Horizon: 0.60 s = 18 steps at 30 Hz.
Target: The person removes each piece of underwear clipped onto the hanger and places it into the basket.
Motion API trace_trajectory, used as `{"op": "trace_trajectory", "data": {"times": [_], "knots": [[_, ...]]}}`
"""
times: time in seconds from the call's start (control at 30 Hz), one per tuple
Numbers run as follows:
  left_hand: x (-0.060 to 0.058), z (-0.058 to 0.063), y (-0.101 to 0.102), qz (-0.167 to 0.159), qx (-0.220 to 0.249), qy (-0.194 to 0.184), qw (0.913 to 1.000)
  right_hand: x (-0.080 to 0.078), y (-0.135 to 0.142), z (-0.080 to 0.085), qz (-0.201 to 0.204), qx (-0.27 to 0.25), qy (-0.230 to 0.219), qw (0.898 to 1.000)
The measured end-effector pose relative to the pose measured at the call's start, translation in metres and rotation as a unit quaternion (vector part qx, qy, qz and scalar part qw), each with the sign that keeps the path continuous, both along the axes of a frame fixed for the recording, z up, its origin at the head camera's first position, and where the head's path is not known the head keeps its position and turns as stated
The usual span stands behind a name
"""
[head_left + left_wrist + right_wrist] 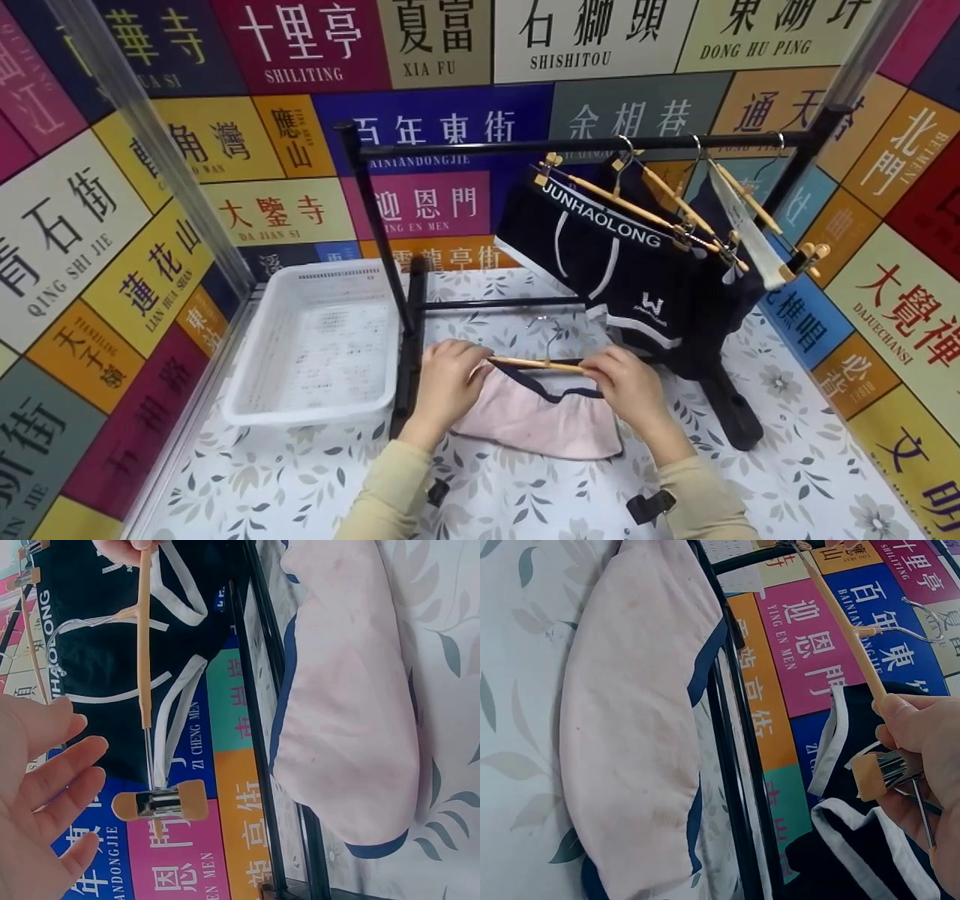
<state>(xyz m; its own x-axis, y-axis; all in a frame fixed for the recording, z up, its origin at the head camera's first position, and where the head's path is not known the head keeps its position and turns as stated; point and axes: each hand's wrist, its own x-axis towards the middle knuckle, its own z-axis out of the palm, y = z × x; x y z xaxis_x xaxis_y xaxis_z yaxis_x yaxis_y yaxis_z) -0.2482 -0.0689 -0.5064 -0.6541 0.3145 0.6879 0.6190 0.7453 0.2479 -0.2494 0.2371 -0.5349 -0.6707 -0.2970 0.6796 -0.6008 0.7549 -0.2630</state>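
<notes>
The shorts (577,274) read JUNHAOLONG along the waistband (600,214), with a white W on one leg (630,300). The wall (517,101) carries Chinese characters and SHILITING, XIA FU, SHISHITOU, DONG HU PING, QING SHI JIE, DAJUECHANSI.

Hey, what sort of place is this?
Probably a booth or studio corner set up for hanging clothes: a black rack hung with dark underwear, a white basket, and colourful Chinese signs all around.
</notes>
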Motion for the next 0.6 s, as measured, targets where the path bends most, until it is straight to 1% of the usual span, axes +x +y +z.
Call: {"op": "trace_trajectory", "data": {"times": [0.17,0.3,0.43,0.6], "knots": [[0.002,-0.004,0.002,-0.010,0.005,0.004,0.9999,0.003,0.004,-0.001,-0.030,-0.017,-0.021,0.999],[0.004,-0.010,0.006,-0.026,0.002,0.003,0.9997,0.004,0.006,-0.001,-0.049,-0.034,-0.033,0.998],[0.004,-0.018,0.009,-0.030,-0.007,-0.010,0.9995,0.005,0.009,-0.002,-0.052,-0.045,-0.038,0.997],[0.004,-0.028,0.014,-0.023,-0.022,-0.034,0.9989,0.005,0.011,-0.004,-0.057,-0.053,-0.038,0.996]]}}
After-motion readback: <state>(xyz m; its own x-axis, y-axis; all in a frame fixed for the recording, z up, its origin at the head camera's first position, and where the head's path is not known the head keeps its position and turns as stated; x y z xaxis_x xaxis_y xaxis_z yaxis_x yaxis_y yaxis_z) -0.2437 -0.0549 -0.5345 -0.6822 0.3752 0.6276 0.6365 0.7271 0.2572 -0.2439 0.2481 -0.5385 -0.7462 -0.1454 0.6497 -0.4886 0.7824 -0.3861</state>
